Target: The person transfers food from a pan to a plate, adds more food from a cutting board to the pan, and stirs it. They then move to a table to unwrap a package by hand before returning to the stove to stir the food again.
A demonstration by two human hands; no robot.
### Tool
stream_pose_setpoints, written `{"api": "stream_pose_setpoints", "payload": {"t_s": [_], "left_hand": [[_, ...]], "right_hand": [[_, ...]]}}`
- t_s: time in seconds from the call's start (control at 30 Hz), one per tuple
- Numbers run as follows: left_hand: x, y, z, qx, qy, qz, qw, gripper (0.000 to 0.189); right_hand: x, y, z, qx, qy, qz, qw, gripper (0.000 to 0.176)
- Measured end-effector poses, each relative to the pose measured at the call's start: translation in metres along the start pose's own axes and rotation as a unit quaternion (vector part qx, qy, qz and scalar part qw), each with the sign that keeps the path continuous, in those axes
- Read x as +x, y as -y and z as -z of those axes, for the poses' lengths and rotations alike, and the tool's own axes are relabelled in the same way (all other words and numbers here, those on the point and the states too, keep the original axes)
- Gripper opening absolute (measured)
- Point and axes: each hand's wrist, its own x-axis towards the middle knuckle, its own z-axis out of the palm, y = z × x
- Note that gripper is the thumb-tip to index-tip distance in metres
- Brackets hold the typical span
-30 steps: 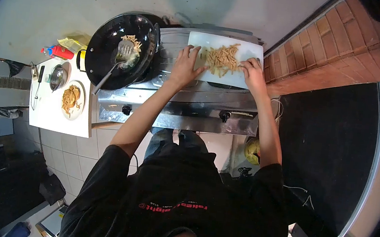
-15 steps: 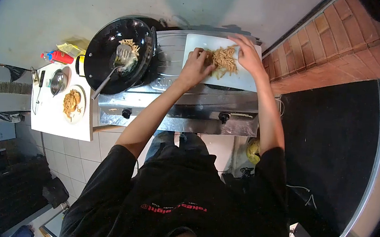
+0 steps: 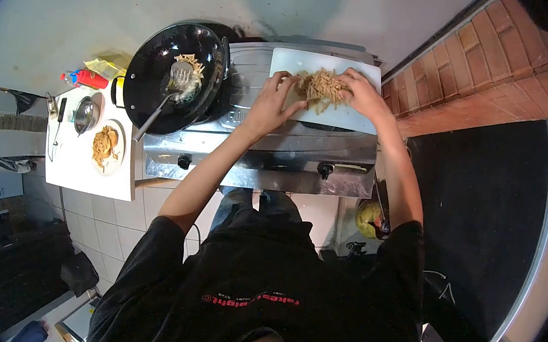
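Note:
A pile of light-brown cooked strips lies on a white cutting board on the stove. My left hand is at the left side of the pile, fingers and thumb apart, the tips by the strips. From the right, my right hand touches the same pile with fingers curved and thumb apart. To the left stands a black wok with more strips inside. A slotted metal spatula rests in the wok, its handle over the near rim.
On the white side table at left are a plate of food, a metal bowl and a red bottle. The stove's front panel carries two knobs. A brick wall borders the right side.
My right hand has moved left onto the pile's right edge. My left hand has shifted slightly left, its thumb more spread. The strips look more gathered.

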Motion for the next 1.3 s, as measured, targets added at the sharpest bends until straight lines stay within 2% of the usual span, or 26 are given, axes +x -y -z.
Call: {"api": "stream_pose_setpoints", "payload": {"t_s": [0.23,0.33,0.43,0.5,0.63,0.83,0.9,1.1,1.3], "left_hand": [[-0.043,-0.013,0.044,-0.040,-0.008,0.013,0.999,0.047],[-0.069,-0.016,0.057,-0.064,-0.002,0.037,0.997,0.043],[-0.096,-0.016,0.066,-0.080,0.006,0.061,0.995,0.039],[-0.112,-0.019,0.073,-0.090,0.011,0.079,0.993,0.037],[-0.134,-0.031,0.088,-0.090,0.023,0.111,0.990,0.032],[-0.157,-0.027,0.086,-0.119,0.014,0.144,0.982,0.028],[-0.158,-0.031,0.089,-0.124,0.008,0.162,0.979,0.027],[-0.159,-0.030,0.090,-0.128,0.002,0.162,0.978,0.025],[-0.159,-0.028,0.088,-0.131,0.011,0.156,0.979,0.024]], "right_hand": [[0.001,-0.008,-0.012,0.023,-0.056,-0.013,0.998,0.022],[0.000,-0.008,-0.006,0.102,-0.065,-0.062,0.991,0.024],[-0.003,-0.015,-0.009,0.041,-0.041,-0.056,0.997,0.033],[-0.011,-0.001,-0.009,0.005,-0.049,-0.013,0.999,0.043],[-0.021,0.016,-0.004,-0.031,-0.024,0.005,0.999,0.047],[-0.018,0.010,-0.011,-0.021,-0.038,-0.023,0.999,0.036],[-0.018,0.007,-0.016,-0.020,-0.069,-0.021,0.997,0.031],[-0.022,0.022,-0.023,-0.056,-0.120,-0.029,0.991,0.026],[-0.023,0.020,-0.025,-0.058,-0.130,-0.010,0.990,0.022]]}}
